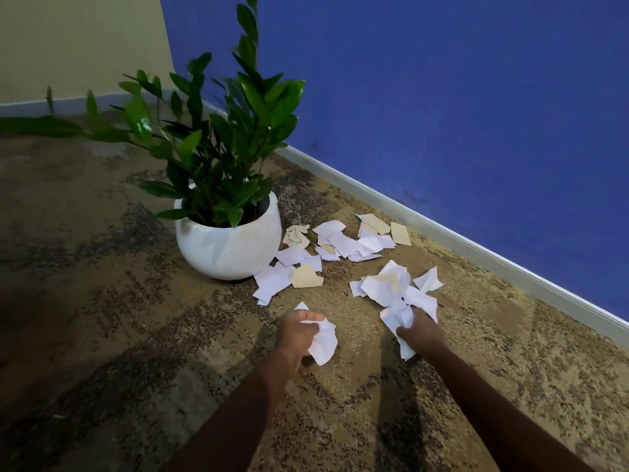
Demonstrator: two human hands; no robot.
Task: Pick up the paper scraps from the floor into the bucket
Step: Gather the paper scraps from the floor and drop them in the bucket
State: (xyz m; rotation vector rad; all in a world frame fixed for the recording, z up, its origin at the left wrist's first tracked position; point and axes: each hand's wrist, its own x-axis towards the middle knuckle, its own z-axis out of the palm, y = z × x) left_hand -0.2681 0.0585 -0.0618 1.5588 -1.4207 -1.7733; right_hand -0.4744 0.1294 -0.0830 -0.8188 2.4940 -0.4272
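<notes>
Several white and tan paper scraps (343,241) lie scattered on the carpet between the plant pot and the blue wall. A nearer heap of white scraps (391,284) sits just beyond my right hand. My left hand (294,332) is closed on a crumpled white scrap (323,342) that hangs out to its right. My right hand (422,330) grips a bunch of white scraps (396,320) at the near edge of that heap. No bucket is in view.
A white round pot (228,247) with a tall green plant (218,141) stands left of the scraps. The blue wall (476,114) with a white baseboard (442,233) runs along the right. Patterned brown carpet (102,301) covers the floor.
</notes>
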